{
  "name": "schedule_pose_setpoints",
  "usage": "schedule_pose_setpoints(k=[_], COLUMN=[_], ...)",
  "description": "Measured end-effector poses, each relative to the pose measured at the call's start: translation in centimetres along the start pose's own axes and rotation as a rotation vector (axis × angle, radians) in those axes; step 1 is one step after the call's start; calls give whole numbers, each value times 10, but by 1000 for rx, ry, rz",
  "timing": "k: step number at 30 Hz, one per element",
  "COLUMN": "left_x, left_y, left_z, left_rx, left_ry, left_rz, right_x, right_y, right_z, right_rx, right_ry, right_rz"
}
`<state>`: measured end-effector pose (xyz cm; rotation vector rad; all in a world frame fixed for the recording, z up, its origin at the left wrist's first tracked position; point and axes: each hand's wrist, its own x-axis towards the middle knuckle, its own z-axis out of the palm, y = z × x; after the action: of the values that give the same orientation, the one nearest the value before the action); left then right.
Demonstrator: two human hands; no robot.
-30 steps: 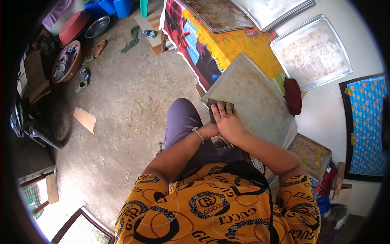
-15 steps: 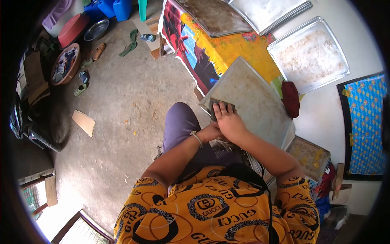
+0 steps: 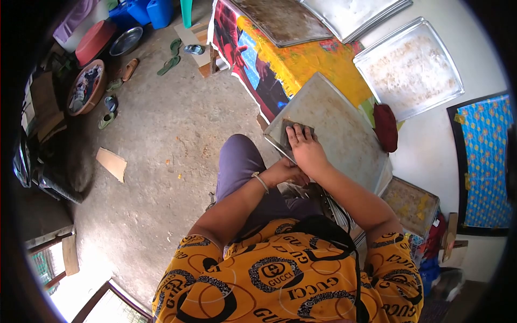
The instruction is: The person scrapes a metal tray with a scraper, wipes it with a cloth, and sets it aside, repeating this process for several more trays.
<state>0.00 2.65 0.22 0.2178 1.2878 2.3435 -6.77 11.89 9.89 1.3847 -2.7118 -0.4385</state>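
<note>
A large flat metal baking tray (image 3: 344,129) with worn, stained surface lies in front of me, tilted in view. My right hand (image 3: 309,152) presses a dark grey flat pad (image 3: 288,138) against the tray near its left corner, fingers laid over the pad. The pad's exact kind is hard to make out. My left hand (image 3: 284,172), with a bracelet at its wrist, is closed at the tray's near edge; part of its grip is hidden. A dark red cloth (image 3: 385,128) rests at the tray's right corner.
Beyond stands a table with a yellow cover (image 3: 328,67), bearing a browned tray (image 3: 280,21) and stacked trays (image 3: 358,16). Another tray (image 3: 409,70) leans on the wall. Slippers (image 3: 169,65), a laundry basin (image 3: 88,89) and a cardboard piece (image 3: 111,163) are on the floor.
My right hand has slid the pad slightly right and toward me across the tray. The left hand stays at the near edge, a little more apart from the right.
</note>
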Motion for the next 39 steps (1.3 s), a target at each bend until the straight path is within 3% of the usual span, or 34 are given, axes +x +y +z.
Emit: schedule_pose_setpoints(k=[5, 8, 21, 24, 27, 28, 29, 30, 31, 32, 33, 34, 36, 37, 39], left_x=[0, 2, 0, 0, 1, 1, 4, -5, -1, 5, 4, 6, 6, 3, 5], left_y=[-5, 0, -2, -2, 2, 0, -10, 11, -10, -28, -10, -10, -10, -5, -3], left_z=[0, 1, -3, -3, -1, -1, -5, 17, 3, -13, 4, 2, -2, 6, 15], left_rx=[20, 5, 7, -29, -32, -40, 5, 154, 323, 489, 116, 77, -4, -41, -214], left_ry=[-24, 26, 1, 14, 44, 47, 54, 244, 251, 258, 238, 193, 117, 172, 261], left_rz=[34, -6, -11, -7, -14, -6, 49, 88, 133, 181, 115, 51, -85, -83, 35], right_x=[-2, 6, 3, -1, 5, 1, -7, -16, -20, -22, -25, -28, -41, -48, -72], right_y=[-3, 14, 4, 11, 19, 14, 5, -2, -4, 3, 12, 21, 47, 64, 94], right_z=[3, 24, 16, 11, 7, 0, -7, -12, -9, -6, -15, -23, -28, -27, -51], right_rx=[-10, -7, 36, 59, 146, 166, 183, 199, 225, 357, 491, 630, 742, 810, 948], right_ry=[-14, 120, -5, 126, 65, 58, 56, 54, 149, 93, 40, -11, 170, 253, 22], right_rz=[15, 45, 9, -48, 107, 47, -12, -70, -112, -88, -71, -59, 116, 179, 451])
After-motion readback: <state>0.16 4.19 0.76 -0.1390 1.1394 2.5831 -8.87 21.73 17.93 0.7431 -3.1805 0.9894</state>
